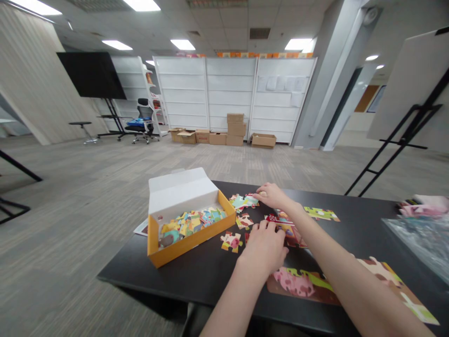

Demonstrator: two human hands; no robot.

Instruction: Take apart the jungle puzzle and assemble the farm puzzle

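My left hand [264,245] rests low over the black table, its bent fingers at the edge of a red puzzle section [289,227]. What lies under its fingers is hidden. Farther forward, my right hand [272,194] reaches to the right end of some light green and red pieces [242,201], fingertips touching them. Two loose cow-patterned pieces, one nearer [231,241] and one farther [244,221], lie left of my left hand. A joined pink pig section [294,282] lies near the front edge, partly behind my right forearm. Left of the hands stands an open yellow box [210,234] full of pieces.
A green puzzle strip [321,214] lies beyond my right forearm. Right of it are a clear plastic bag [417,243] and pink cloth [426,210]. A brown and white puzzle section [396,285] lies at the right front. The box's white lid [182,187] stands raised.
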